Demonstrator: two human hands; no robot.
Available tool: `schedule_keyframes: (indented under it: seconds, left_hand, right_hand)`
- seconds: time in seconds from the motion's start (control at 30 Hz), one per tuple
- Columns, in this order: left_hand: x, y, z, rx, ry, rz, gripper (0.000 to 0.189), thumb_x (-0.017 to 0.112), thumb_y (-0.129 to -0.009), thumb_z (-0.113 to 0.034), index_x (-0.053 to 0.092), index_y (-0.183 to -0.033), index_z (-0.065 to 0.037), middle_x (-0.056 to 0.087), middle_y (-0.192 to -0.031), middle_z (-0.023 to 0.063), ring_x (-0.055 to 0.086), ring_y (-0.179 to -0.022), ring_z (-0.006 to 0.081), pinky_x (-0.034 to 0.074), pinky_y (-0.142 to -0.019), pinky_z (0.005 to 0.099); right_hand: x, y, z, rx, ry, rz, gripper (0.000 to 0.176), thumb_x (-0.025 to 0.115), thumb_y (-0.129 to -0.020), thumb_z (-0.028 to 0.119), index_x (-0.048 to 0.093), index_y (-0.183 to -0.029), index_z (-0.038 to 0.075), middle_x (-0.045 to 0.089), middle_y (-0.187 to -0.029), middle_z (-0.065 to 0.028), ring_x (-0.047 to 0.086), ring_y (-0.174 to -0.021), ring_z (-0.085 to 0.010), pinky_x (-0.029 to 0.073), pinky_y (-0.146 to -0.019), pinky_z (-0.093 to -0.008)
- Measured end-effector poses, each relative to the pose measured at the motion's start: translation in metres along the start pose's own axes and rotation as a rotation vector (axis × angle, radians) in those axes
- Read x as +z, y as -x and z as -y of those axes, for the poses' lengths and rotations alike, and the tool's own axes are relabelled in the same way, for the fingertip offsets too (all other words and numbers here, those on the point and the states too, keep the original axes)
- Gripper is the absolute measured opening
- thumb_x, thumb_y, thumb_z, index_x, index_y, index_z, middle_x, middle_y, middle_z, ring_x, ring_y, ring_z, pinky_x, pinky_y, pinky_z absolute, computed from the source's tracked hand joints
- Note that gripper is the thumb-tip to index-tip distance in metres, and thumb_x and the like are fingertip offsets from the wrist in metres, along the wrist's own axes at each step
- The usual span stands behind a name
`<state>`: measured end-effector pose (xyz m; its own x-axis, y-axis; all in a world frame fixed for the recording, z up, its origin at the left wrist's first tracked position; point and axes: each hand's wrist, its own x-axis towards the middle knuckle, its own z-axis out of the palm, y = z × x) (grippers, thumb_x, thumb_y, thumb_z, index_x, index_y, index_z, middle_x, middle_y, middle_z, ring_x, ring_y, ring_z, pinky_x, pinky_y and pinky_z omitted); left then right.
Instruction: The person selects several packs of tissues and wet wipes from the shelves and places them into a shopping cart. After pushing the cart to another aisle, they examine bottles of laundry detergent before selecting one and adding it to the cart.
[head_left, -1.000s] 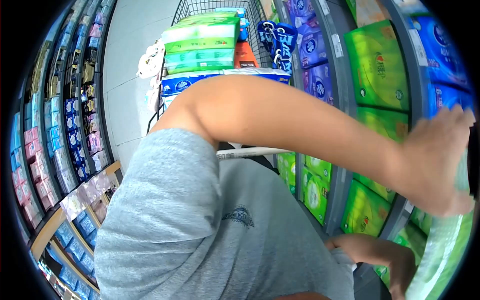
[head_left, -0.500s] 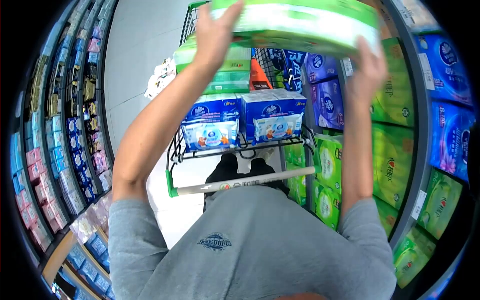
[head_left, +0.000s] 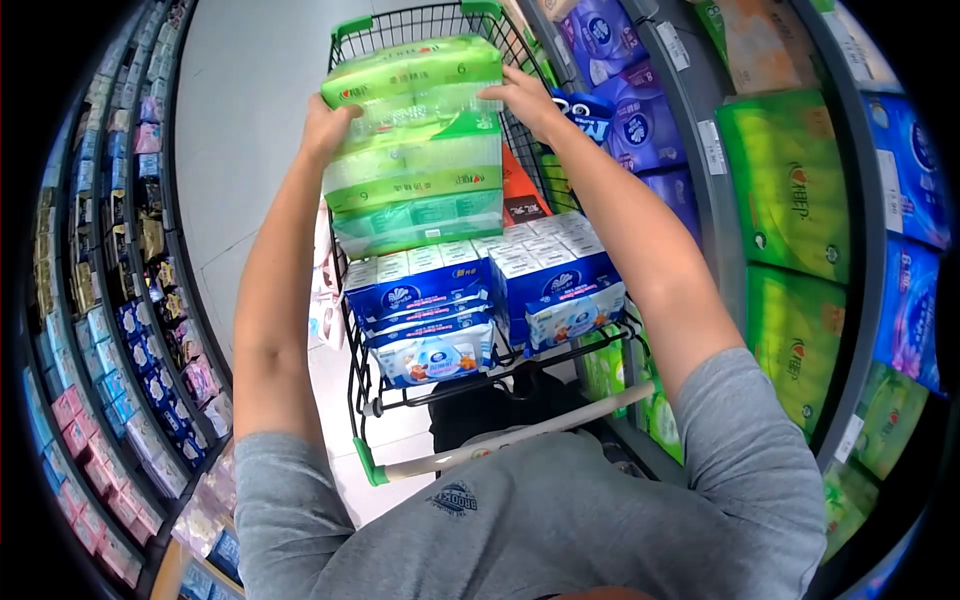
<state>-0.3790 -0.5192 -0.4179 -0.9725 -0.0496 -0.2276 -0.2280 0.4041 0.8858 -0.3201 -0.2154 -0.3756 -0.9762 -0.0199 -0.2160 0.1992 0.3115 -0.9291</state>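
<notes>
Two hands: left hand (head_left: 328, 130) and right hand (head_left: 525, 103) grasp the top tissue pack (head_left: 415, 75) by its ends, upper middle of frame, over lower packs (head_left: 420, 220) in the cart (head_left: 352, 28). Soft, slick wrap could make it slide if released unevenly. Printed side faces camera; long axis left-right, slightly higher at right.

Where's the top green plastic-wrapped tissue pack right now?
Head view, upper part, just left of centre: the green plastic-wrapped tissue pack tops the stack in the black wire cart, between the left hand and the right hand.
</notes>
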Motion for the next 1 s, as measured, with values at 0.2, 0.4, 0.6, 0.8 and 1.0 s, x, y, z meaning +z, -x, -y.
schedule_keyframes:
  seconds: [0.2, 0.4, 0.6, 0.8, 1.0]
  left_hand:
    - [0.01, -0.023, 0.025, 0.028, -0.355, 0.004, 0.063, 0.063, -0.073, -0.021, 0.045, -0.129, 0.002, 0.063, -0.115, 0.024, 0.061, -0.108, 0.0371, 0.047, -0.092, 0.0399]
    - [0.015, -0.015, 0.013, -0.031, -0.432, 0.008, 0.069, 0.063, -0.075, -0.022, 0.04, -0.135, 0.002, 0.06, -0.12, 0.027, 0.059, -0.111, 0.0395, 0.044, -0.096, 0.0414]
    - [0.039, 0.025, -0.033, 0.354, -0.382, -0.311, 0.075, 0.065, -0.076, -0.018, 0.033, -0.141, 0.002, 0.057, -0.123, 0.0279, 0.056, -0.112, 0.0422, 0.042, -0.099, 0.0459]
    - [0.089, 0.099, -0.121, 0.626, -0.326, 0.076, 0.044, 0.063, -0.078, -0.014, 0.06, -0.12, -0.003, 0.064, -0.112, 0.0231, 0.064, -0.1, 0.0362, 0.05, -0.088, 0.0418]
    - [0.167, 0.245, -0.233, 1.056, -0.36, 0.649, 0.025, 0.06, -0.081, -0.012, 0.067, -0.104, -0.003, 0.068, -0.096, 0.0203, 0.065, -0.089, 0.038, 0.051, -0.081, 0.0446]
  right_hand:
    - [0.014, -0.042, -0.017, 0.036, 0.152, 0.068, 0.066, 0.073, -0.077, 0.032, 0.051, -0.132, 0.003, 0.061, -0.123, -0.0158, 0.059, -0.111, -0.0251, 0.043, -0.097, -0.0335]
    - [-0.006, -0.008, -0.04, -0.036, 0.326, -0.119, 0.055, 0.068, -0.082, 0.05, 0.069, -0.105, 0.0, 0.071, -0.1, -0.0167, 0.068, -0.095, -0.0282, 0.051, -0.083, -0.0359]
    - [-0.058, 0.149, -0.027, -0.198, 0.27, -0.314, 0.031, 0.068, -0.088, 0.028, 0.072, -0.1, 0.001, 0.073, -0.095, -0.0109, 0.067, -0.085, -0.0154, 0.05, -0.077, -0.0283]
    - [-0.15, 0.295, -0.012, 0.032, 0.244, -0.486, 0.024, 0.07, -0.087, 0.02, 0.072, -0.1, 0.0, 0.072, -0.082, -0.0087, 0.064, -0.077, -0.0101, 0.05, -0.069, -0.0254]
    - [-0.19, 0.411, 0.042, 0.001, 0.188, -0.76, 0.021, 0.067, -0.09, 0.014, 0.07, -0.104, -0.001, 0.072, -0.095, -0.0082, 0.065, -0.086, -0.0115, 0.051, -0.079, -0.0252]
